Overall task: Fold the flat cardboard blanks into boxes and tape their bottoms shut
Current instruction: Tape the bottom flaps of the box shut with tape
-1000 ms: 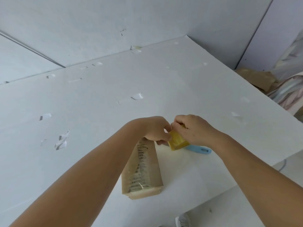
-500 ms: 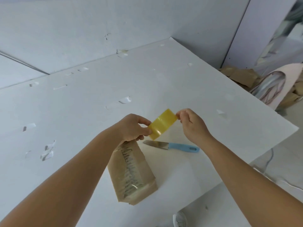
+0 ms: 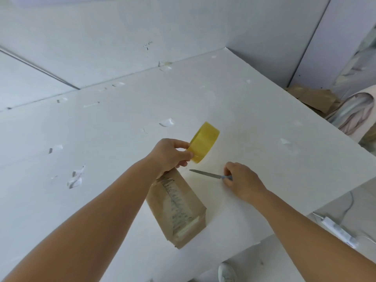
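Pinching yellow tape roll [image 3: 204,141] in left hand [image 3: 169,154], right hand [image 3: 241,180] curled round knife [image 3: 207,175] handle

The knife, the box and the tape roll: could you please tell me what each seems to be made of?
Knife: blade looks like dull grey metal; the handle, mostly hidden under the right hand, shows blue, probably plastic. Box: matte brown cardboard, with a glossy clear tape strip. Tape roll, held by the left hand: translucent yellowish plastic film, shiny.

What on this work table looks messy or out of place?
Torn white scraps lie stuck across the white table. On the cardboard box, the tape looks wrinkled rather than smooth.
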